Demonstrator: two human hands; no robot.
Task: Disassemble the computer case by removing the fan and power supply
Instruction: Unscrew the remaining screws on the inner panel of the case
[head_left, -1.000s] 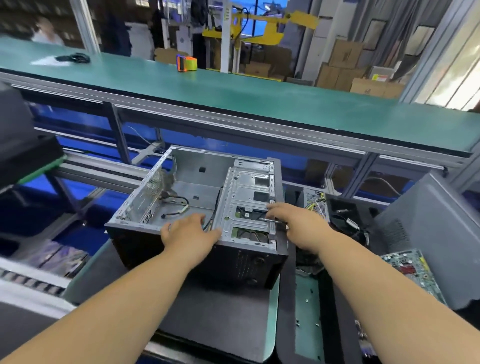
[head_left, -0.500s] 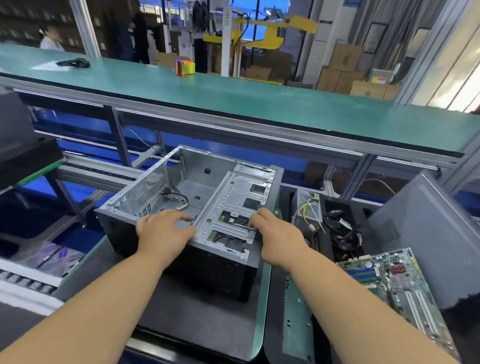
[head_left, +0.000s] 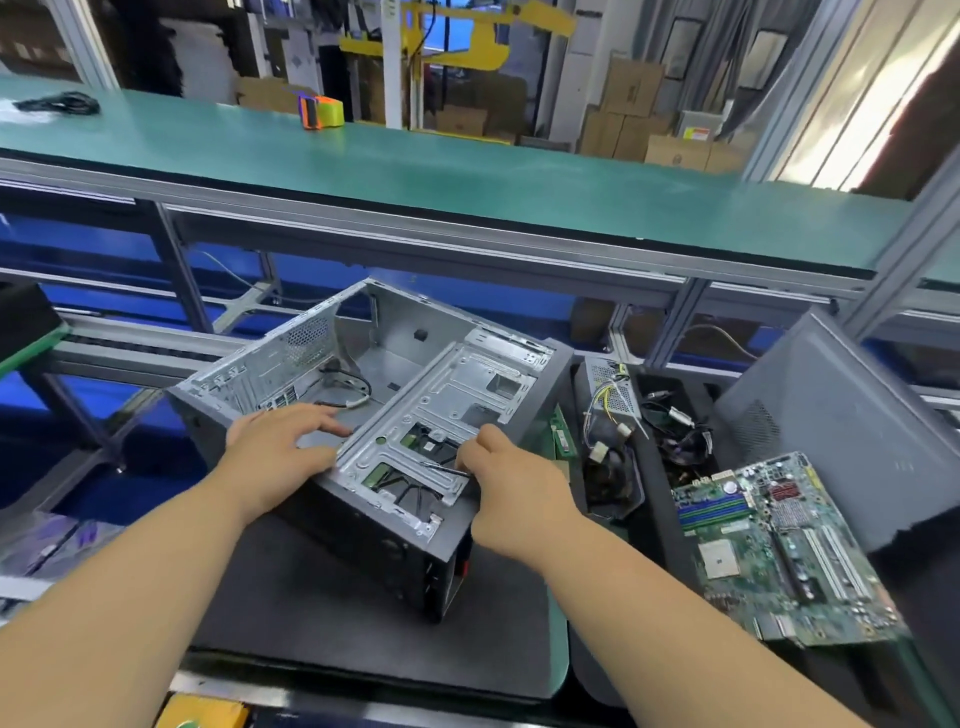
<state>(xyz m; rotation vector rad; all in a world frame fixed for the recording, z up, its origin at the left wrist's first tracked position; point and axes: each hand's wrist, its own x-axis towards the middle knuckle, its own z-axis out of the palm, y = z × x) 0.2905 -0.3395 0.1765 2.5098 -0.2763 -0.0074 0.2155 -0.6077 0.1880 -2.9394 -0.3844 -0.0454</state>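
The left hand (head_left: 275, 460) lies on the near rim of the computer case (head_left: 374, 415), fingers spread and nearly straight, reaching into the open cavity. The right hand (head_left: 511, 493) curls over the case's near right edge, fingers and thumb pinching a thin dark rod (a tool or a cable, too small to tell) (head_left: 441, 467) against the perforated drive cage (head_left: 447, 410). The case sits between and beyond the hands, tilted on a black mat (head_left: 311, 613) on the counter: bare grey stamped sheet metal inside, black outside, with a loose black cable (head_left: 345, 387) on its floor. Right of the right hand, a black bin (head_left: 670, 514) holds a mesh-sided metal power supply (head_left: 608, 384) with its coloured wires, and tangled black cables (head_left: 680, 441). Farther right lies a green motherboard (head_left: 769, 551), beside a grey side panel (head_left: 852, 415).
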